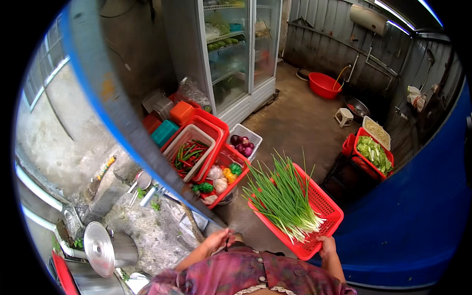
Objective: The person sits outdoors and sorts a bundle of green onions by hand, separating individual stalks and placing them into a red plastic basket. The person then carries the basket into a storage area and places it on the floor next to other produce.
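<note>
A red plastic basket (330, 214) is held out in front of me, its near right rim gripped by my right hand (327, 246). In it lies a heap of green onions (285, 196), with white root ends toward me and long green tops hanging over the far left rim. My left hand (219, 240) hangs free at my left side, apart from the basket, its fingers loosely bent and nothing visible in them. Ahead on the left are a red basket of bagged produce (221, 181), a white basket of red and green chili peppers (190, 156) and a white basket of red onions (243, 143).
A glass-door fridge (231, 64) stands beyond the baskets. On the right, a red basket of leafy greens (373, 153) sits beside a blue wall (408, 221). Farther back are a white stool (343, 117) and a red basin (324, 85). A blue-edged post (115, 118) rises at left, with a metal pot (123, 248) outside.
</note>
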### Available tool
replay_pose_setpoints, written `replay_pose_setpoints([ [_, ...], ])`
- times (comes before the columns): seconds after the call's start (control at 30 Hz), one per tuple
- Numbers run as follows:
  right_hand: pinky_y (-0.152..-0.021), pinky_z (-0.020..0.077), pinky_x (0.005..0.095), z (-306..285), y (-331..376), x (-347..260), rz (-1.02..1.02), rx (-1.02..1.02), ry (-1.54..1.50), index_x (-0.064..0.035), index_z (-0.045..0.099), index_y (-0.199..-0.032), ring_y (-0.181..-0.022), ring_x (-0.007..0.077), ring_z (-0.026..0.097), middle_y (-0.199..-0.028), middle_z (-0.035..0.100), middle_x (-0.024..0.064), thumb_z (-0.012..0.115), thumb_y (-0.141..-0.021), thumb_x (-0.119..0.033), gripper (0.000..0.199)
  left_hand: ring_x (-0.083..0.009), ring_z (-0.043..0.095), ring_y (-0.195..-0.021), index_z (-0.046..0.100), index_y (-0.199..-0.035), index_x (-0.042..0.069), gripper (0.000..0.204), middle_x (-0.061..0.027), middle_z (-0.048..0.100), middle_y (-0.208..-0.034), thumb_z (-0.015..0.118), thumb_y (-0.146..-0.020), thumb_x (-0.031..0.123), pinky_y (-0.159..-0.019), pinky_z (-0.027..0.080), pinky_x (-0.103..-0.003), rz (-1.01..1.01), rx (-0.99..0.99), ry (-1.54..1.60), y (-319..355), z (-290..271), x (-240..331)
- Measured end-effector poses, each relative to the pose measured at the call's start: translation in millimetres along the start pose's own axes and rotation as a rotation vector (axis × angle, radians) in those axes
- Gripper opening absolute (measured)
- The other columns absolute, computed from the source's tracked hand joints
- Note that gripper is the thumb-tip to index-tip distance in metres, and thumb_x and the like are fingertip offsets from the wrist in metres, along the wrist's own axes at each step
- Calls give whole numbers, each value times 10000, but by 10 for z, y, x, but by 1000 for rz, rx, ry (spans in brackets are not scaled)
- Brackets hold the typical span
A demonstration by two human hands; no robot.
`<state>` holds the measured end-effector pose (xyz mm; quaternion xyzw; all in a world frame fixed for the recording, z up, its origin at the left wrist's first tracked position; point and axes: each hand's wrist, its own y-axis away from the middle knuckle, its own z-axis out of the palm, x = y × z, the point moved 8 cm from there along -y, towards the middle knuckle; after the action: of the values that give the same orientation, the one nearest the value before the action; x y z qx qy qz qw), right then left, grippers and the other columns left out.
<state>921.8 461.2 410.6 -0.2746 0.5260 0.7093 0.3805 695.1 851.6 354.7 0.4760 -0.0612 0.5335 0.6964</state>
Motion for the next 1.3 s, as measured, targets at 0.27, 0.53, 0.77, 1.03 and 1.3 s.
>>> replay_pose_setpoints([
  [0.27,-737,527,381,-96,-593,-608,16,186,-43,61,568,-1012,-769,279,626,-900,632,134,514,-610,97,407,-257,586,-986,461,-1259,29,491,-159,573,-1110,457,-945,407,-825,482,-373,-86,-64,-147,-1614,878,1278],
  [0.53,-758,530,390,608,-2524,-1988,-113,-46,93,77,561,-1051,-815,291,643,-968,640,167,500,-588,67,467,-275,580,-1020,489,-1210,42,406,-136,582,-1120,475,-945,348,-857,477,-416,76,-78,0,-3057,1608,2346],
  [0.77,-712,526,344,1656,-3943,-2980,-40,-294,217,62,597,-989,-752,249,647,-901,656,131,530,-617,77,378,-327,568,-1065,476,-1249,83,403,-156,546,-1213,525,-909,293,-916,448,-533,232,-19,227,-3667,1771,3209],
  [1.03,-693,517,341,2512,-5177,-3476,1,-341,313,54,627,-930,-713,230,637,-855,661,111,548,-606,86,335,-236,605,-992,524,-1198,30,348,-129,598,-1141,551,-886,180,-886,490,-399,133,-223,213,-4968,1817,4195],
  [1.3,-719,524,350,2791,-6049,-4286,-53,-219,289,62,604,-993,-753,247,649,-908,662,128,526,-615,106,389,-216,620,-968,534,-1199,26,351,-113,614,-1131,572,-881,171,-845,518,-355,64,-430,98,-6035,2497,5614],
])
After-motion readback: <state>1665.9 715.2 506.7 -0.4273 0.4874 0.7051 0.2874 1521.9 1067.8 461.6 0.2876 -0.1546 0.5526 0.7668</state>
